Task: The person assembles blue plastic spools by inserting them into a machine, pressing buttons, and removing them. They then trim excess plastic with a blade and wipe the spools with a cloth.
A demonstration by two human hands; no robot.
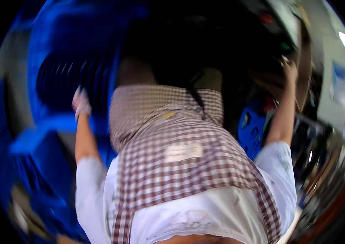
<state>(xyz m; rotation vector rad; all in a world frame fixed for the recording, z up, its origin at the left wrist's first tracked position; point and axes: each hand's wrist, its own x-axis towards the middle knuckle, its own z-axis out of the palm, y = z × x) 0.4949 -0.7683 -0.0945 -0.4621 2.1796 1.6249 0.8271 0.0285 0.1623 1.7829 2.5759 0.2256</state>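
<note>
Blue crate (pixel 34 142), lower left, beside a larger blue bin. Blue bin (pixel 60 122): apparently plastic, stiff; judged best held by its rim. Dark ribbed pieces (pixel 60 87), in a row inside the bin: blurred; probably light, fairly stiff and perhaps smooth, so best taken singly by the upper edges. Left hand (pixel 81 103), at the bin's near right part, fingers toward the row; contact and grip cannot be told. Checked apron (pixel 160 171), brown and white, worn over a white shirt. Blue stool (pixel 251 128), right of the apron. Green spot (pixel 286 46), on a dark shape. Right hand (pixel 290 71), raised just below that spot; whether it grips anything cannot be told.
</note>
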